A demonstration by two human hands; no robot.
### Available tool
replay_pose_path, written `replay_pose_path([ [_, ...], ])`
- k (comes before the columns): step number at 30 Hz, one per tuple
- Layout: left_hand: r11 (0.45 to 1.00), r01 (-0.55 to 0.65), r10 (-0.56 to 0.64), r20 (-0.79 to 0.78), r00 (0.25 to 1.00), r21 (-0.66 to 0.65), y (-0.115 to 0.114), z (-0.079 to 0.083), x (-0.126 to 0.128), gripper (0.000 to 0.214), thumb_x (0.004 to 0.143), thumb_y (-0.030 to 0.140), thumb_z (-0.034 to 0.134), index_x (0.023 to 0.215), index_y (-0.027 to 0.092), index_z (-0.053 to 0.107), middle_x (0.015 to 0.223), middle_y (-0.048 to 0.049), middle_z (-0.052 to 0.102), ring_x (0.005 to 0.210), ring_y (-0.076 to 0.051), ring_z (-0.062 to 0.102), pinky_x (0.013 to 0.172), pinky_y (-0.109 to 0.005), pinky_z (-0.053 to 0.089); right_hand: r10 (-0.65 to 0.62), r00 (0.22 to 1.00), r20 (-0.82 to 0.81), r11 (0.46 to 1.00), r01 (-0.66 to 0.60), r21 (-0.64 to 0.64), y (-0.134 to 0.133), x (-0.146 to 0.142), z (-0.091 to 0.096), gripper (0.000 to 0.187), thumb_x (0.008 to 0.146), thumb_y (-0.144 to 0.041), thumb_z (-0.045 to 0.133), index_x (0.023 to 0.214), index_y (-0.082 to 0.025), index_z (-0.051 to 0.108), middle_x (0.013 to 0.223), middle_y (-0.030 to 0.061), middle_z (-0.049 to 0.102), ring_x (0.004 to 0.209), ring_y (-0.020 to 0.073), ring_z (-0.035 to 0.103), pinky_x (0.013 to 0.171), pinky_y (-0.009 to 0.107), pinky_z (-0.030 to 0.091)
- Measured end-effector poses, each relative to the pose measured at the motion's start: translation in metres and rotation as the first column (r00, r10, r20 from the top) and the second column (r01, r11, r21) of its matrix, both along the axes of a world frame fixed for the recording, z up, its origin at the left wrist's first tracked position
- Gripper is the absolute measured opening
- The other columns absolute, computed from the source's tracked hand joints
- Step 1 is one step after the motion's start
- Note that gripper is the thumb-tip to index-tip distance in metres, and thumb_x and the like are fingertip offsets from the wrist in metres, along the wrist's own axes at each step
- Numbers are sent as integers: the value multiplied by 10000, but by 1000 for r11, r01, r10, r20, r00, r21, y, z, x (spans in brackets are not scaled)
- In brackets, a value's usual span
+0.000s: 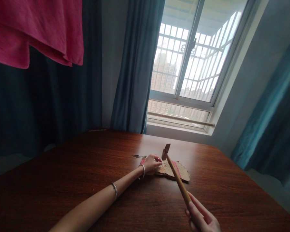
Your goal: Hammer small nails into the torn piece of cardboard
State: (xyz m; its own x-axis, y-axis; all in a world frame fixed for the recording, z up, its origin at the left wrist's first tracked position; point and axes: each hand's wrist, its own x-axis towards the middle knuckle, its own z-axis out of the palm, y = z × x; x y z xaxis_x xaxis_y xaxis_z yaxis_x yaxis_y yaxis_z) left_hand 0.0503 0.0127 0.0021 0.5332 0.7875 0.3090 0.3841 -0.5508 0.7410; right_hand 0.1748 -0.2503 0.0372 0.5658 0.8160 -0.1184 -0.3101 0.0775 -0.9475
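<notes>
Right hand [203, 219] gripped wooden-handled hammer [178, 176], shaft pointing forward-left; head beside left hand [151, 163], fingers bunched on tan perforated sheet [183, 174].

Left hand [151, 163] reaches forward, fingers curled; right hand [203, 219] fisted.

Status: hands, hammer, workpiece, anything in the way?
Left hand rests on perforated sheet. Right hand grips hammer by handle end, head over sheet. Thin metal pieces on table beyond left hand.
</notes>
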Motion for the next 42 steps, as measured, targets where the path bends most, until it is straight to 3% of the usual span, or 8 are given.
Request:
replay_pose_path([
  [42,998,-16,16,-7,1000,-54,-4,2,2,168,634,303,609,654,144,657,713,-6,634,689,-132,564,609,-202,392,-12,1000,-9,1000,12,-8,-1,-4,7,657,462,-469,772,981,-83,659,457,16,547,287,4,308,300,140,204],
])
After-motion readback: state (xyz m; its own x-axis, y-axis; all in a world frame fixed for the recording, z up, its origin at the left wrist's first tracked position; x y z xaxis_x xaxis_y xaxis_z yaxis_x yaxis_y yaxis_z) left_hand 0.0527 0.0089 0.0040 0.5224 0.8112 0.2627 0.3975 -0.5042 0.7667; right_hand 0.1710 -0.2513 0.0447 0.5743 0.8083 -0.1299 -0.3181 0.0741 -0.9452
